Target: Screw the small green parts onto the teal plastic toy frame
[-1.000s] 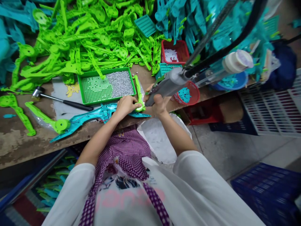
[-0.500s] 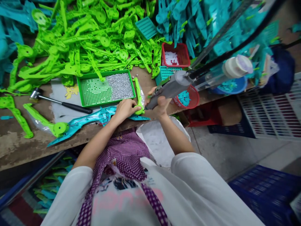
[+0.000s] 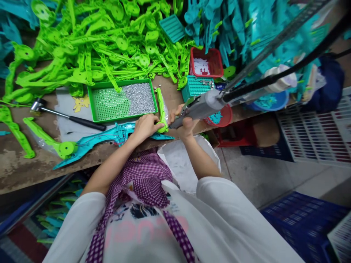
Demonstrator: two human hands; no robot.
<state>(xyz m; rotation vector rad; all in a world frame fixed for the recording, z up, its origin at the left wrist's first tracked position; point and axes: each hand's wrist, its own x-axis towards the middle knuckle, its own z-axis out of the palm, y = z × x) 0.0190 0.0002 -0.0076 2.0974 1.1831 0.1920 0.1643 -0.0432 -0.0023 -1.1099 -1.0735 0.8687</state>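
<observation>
My left hand (image 3: 146, 128) is closed over the right end of a blue plastic toy bow (image 3: 94, 142), its thumb and fingertips at the round end of a green limb (image 3: 163, 111). Thin wires show along the bow's open blue body. A second green limb (image 3: 67, 149) is fitted at the bow's other end. My right hand (image 3: 187, 127) grips a grey power screwdriver (image 3: 204, 105), held at a slant with its tip pointing left at the round end of the right limb. Exactly where the tip meets the part is hard to see.
A green tray (image 3: 105, 118) of small metal screws lies behind the bow. Left of it rests a hammer (image 3: 65, 116). Green limbs (image 3: 120, 42) and blue parts (image 3: 227, 25) are heaped behind. Red baskets (image 3: 207, 62) stand at the right. Cables (image 3: 274, 78) rise from the screwdriver.
The screwdriver's back end has dipped slightly, with its tip still by the green limb. My left hand keeps its place on the bow. The whole view has shifted a little.
</observation>
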